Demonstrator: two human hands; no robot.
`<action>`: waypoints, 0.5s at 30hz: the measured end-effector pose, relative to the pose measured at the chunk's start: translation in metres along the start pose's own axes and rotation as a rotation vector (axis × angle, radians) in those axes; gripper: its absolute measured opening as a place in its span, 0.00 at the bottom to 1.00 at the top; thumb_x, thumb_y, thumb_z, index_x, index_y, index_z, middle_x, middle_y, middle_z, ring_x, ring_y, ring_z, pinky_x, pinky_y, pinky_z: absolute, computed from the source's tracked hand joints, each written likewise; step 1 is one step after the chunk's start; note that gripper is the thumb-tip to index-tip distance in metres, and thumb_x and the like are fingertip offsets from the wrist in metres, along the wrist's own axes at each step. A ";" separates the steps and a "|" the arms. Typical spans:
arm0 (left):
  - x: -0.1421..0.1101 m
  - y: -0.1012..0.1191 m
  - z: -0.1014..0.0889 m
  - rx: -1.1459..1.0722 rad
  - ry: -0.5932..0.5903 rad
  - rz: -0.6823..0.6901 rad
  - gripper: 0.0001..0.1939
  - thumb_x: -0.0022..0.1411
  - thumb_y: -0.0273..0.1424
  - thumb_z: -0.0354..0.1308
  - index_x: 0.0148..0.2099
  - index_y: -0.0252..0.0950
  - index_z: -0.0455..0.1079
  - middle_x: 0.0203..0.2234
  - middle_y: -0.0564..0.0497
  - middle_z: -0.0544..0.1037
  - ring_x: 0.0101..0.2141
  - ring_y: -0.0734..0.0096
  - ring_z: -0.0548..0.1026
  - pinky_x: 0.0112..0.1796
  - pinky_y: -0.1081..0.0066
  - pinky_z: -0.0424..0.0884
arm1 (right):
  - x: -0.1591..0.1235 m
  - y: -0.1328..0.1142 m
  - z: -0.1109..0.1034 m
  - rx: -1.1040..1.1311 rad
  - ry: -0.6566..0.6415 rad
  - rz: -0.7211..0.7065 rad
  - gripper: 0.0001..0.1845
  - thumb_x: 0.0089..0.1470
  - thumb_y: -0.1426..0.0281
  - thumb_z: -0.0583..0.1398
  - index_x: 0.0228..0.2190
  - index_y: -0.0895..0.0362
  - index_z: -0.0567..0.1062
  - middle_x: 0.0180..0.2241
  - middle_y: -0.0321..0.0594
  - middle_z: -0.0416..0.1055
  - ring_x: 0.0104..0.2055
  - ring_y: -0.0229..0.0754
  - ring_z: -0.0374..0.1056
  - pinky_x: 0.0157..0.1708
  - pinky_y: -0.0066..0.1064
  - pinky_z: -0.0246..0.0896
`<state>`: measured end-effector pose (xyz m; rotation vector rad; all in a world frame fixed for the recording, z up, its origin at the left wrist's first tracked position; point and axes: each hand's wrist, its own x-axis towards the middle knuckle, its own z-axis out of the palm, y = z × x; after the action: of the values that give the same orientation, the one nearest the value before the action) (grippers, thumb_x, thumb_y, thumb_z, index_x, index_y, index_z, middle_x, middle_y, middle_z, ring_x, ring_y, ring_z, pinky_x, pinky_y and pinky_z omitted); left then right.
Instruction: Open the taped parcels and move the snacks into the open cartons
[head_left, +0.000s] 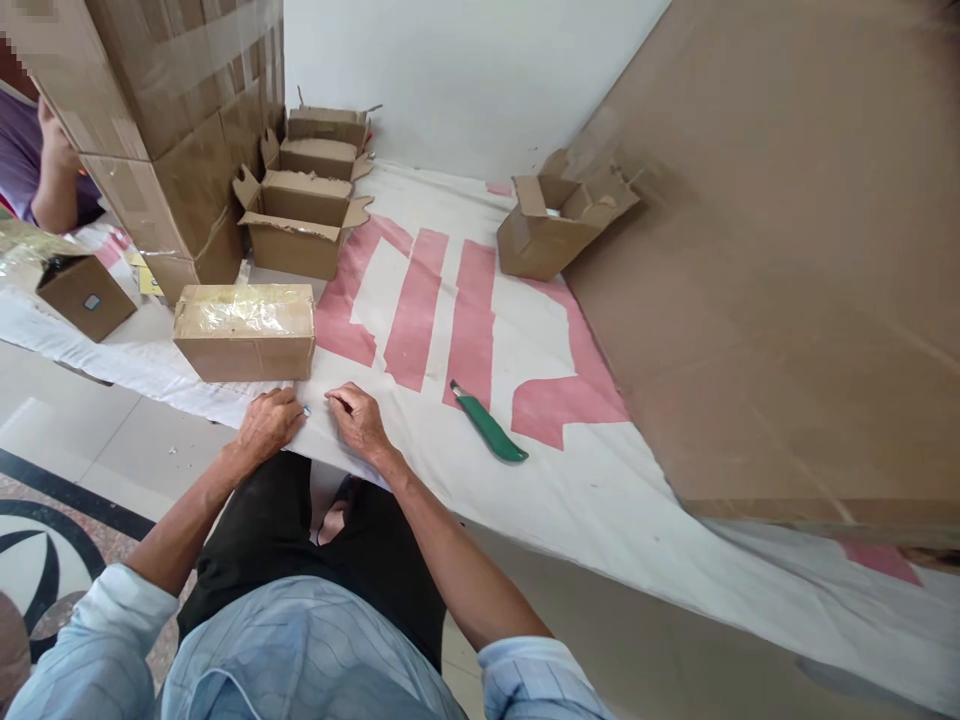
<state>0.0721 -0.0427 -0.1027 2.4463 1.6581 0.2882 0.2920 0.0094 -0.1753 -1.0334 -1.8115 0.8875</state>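
My left hand [270,422] rests at the table's front edge, its fingers curled closed. A tiny blue-and-white piece [306,411] shows at its fingertips, too small to name. Just to the right, my right hand [358,420] is closed in a pinch; whatever it may hold is hidden. A taped cardboard box [247,345] lies right behind my left hand, its top covered with shiny clear tape. To the right of my hands, apart from them, a green utility knife [489,428] lies on the cloth.
Several open small cartons [296,245] stand in a row at the back, beside stacked boxes [195,190]. Another open carton [536,235] leans near a huge cardboard box [787,300] on the right. A box with a small label [88,300] sits far left, near another person's arm [56,185].
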 end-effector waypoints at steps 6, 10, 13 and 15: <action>-0.012 0.003 0.010 -0.041 0.104 0.009 0.14 0.81 0.30 0.59 0.39 0.37 0.80 0.36 0.44 0.82 0.39 0.59 0.82 0.43 0.63 0.75 | -0.008 -0.001 0.001 0.057 0.033 -0.042 0.14 0.68 0.66 0.60 0.37 0.52 0.86 0.38 0.45 0.83 0.40 0.49 0.78 0.44 0.39 0.74; -0.032 -0.008 -0.016 -0.304 0.344 0.013 0.13 0.81 0.33 0.60 0.42 0.39 0.82 0.34 0.47 0.85 0.35 0.64 0.82 0.40 0.67 0.77 | -0.014 0.001 0.001 0.059 0.044 -0.023 0.14 0.69 0.65 0.60 0.37 0.52 0.86 0.37 0.43 0.83 0.36 0.48 0.76 0.41 0.39 0.74; -0.041 -0.044 -0.065 -0.398 0.626 -0.214 0.11 0.78 0.35 0.63 0.42 0.39 0.83 0.31 0.50 0.85 0.31 0.67 0.80 0.36 0.70 0.75 | -0.017 0.001 0.001 0.052 0.049 0.000 0.14 0.68 0.63 0.60 0.38 0.52 0.86 0.37 0.43 0.82 0.34 0.46 0.74 0.39 0.38 0.73; -0.038 -0.082 -0.105 -0.354 0.791 -0.417 0.11 0.75 0.36 0.63 0.41 0.38 0.83 0.29 0.51 0.84 0.30 0.67 0.79 0.34 0.70 0.73 | -0.018 0.001 0.001 0.043 0.052 0.008 0.14 0.68 0.63 0.60 0.38 0.52 0.86 0.36 0.43 0.82 0.33 0.46 0.73 0.38 0.37 0.72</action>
<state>-0.0420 -0.0439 -0.0242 1.7474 2.0872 1.4715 0.2965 -0.0067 -0.1824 -1.0280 -1.7386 0.8928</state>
